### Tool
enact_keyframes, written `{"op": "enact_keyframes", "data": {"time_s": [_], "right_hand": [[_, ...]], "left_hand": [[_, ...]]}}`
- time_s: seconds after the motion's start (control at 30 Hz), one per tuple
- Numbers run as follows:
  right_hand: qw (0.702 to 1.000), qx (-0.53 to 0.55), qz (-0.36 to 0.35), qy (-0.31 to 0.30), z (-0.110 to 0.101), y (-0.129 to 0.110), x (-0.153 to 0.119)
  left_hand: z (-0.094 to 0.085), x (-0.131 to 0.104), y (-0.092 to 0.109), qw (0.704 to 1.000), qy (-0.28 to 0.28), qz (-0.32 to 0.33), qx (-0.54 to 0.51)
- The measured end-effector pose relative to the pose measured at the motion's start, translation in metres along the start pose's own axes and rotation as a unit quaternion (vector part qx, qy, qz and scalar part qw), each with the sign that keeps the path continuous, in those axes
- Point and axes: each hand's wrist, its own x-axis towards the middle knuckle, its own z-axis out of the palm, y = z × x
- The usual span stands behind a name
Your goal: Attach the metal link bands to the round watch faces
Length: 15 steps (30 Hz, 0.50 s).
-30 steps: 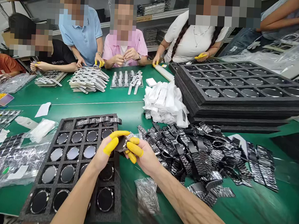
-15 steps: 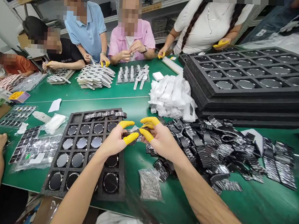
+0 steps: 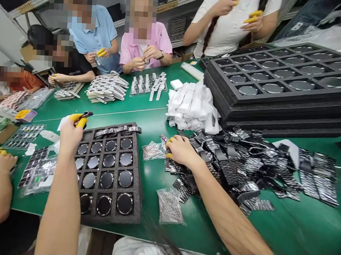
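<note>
My left hand, with yellow finger cots, is raised over the upper left corner of a black foam tray. Its thumb and fingers pinch a dark, shiny watch band. Round black watch faces sit in the tray's compartments, and a dark link band lies along its far edge. My right hand is down at the left edge of a heap of plastic-wrapped black bands, beside a small bag of pins. Its fingers are curled; what lies between them is hidden.
A bag of metal pins lies on the green table. White wrapped bundles stand beyond the heap, near stacked foam trays at right. Several co-workers sit or stand along the far side; another person's arm shows at left.
My hands were together over the table between tray and heap. The left has moved left with the dark band; the right has dropped to the heap's edge.
</note>
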Motion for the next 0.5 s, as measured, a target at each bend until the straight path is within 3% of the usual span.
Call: {"op": "enact_keyframes", "data": {"time_s": [0.1, 0.23, 0.37, 0.5], "right_hand": [[1.000, -0.022, -0.009, 0.001, 0.011, -0.001, 0.003], [1.000, -0.014, -0.015, -0.004, 0.016, 0.003, 0.005], [0.999, 0.003, -0.032, -0.019, 0.016, 0.006, 0.008], [0.999, -0.002, -0.030, -0.040, 0.014, 0.006, 0.011]], "left_hand": [[0.012, 0.022, -0.041, 0.996, -0.039, -0.027, 0.074], [0.029, 0.013, -0.077, 0.991, -0.104, -0.004, 0.079], [0.032, -0.003, -0.099, 0.989, -0.135, 0.016, 0.058], [0.036, -0.011, -0.105, 0.986, -0.157, 0.033, 0.053]]}}
